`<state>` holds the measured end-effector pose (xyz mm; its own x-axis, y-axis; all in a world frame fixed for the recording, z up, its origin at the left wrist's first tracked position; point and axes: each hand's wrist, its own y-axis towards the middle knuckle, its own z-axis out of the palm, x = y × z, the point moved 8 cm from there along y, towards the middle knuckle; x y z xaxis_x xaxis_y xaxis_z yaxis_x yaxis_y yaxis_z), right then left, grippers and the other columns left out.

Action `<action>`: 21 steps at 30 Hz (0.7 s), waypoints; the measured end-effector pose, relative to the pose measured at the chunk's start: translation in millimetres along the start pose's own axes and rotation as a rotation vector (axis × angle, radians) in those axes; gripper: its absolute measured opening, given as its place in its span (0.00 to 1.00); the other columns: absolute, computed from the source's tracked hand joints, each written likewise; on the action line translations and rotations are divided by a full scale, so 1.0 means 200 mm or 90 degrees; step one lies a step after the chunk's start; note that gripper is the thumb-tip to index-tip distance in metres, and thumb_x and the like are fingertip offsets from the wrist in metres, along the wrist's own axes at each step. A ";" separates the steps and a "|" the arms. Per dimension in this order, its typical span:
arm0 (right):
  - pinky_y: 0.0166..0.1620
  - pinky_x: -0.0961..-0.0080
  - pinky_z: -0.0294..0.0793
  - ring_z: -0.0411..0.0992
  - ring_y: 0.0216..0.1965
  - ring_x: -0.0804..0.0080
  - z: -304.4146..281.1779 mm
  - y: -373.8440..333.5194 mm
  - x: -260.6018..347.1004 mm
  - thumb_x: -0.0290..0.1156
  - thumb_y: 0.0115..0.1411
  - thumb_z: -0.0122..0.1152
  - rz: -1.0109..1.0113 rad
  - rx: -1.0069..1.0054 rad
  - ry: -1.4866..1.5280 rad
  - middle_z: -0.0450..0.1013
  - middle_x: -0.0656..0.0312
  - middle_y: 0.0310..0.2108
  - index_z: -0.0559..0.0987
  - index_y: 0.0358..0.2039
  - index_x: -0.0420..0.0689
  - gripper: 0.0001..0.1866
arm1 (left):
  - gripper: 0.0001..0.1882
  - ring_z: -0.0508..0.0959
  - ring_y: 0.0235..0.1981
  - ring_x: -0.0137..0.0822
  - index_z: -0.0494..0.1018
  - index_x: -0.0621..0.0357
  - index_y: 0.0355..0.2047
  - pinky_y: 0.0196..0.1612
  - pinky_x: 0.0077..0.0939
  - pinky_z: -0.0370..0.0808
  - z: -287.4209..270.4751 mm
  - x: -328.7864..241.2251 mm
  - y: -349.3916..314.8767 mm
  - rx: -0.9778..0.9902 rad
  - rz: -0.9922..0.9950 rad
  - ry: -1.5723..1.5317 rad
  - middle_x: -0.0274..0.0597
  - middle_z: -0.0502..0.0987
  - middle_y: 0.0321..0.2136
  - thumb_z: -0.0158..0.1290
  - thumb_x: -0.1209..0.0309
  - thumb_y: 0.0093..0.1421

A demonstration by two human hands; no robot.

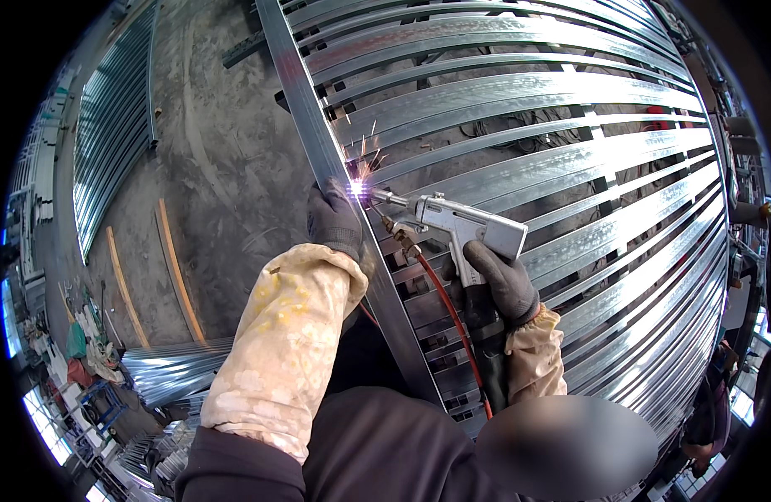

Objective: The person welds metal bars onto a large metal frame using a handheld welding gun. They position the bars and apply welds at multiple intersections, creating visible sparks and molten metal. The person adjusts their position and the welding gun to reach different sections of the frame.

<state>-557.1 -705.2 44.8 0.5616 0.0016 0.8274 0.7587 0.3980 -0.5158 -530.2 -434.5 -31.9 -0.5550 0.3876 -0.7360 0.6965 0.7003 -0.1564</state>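
My right hand (501,283), in a dark grey glove, is closed round the grip of a silver welding gun (473,224). A bright arc glows at the gun's tip, and orange sparks fly up from it. The arc sits on a long square steel tube (298,105) that crosses the ends of several shiny metal slats (519,92). My left hand (334,219), gloved too, grips that tube's edge just beside the arc; its fingertips are partly hidden. From the gun a red hose (454,314) and a thick black cable run down toward my body.
Another slatted metal panel (113,125) lies on the concrete floor at the far left. Two wooden strips (176,272) lie nearer, beside stacked metal profiles (172,372). Dark cables (519,125) show beneath the slats. At the right edge another person (710,410) is partly visible.
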 end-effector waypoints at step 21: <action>0.30 0.79 0.75 0.76 0.27 0.76 -0.02 -0.02 -0.04 0.41 0.68 0.57 0.050 -0.016 0.054 0.78 0.61 0.29 0.77 0.45 0.36 0.18 | 0.29 0.74 0.47 0.69 0.73 0.66 0.47 0.48 0.53 0.71 0.02 0.02 0.00 0.026 -0.019 -0.005 0.68 0.77 0.43 0.39 0.49 0.71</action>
<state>-563.0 -710.9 38.5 0.6447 -0.0471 0.7630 0.7191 0.3761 -0.5844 -531.0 -435.9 -37.2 -0.5727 0.3619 -0.7355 0.6976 0.6864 -0.2055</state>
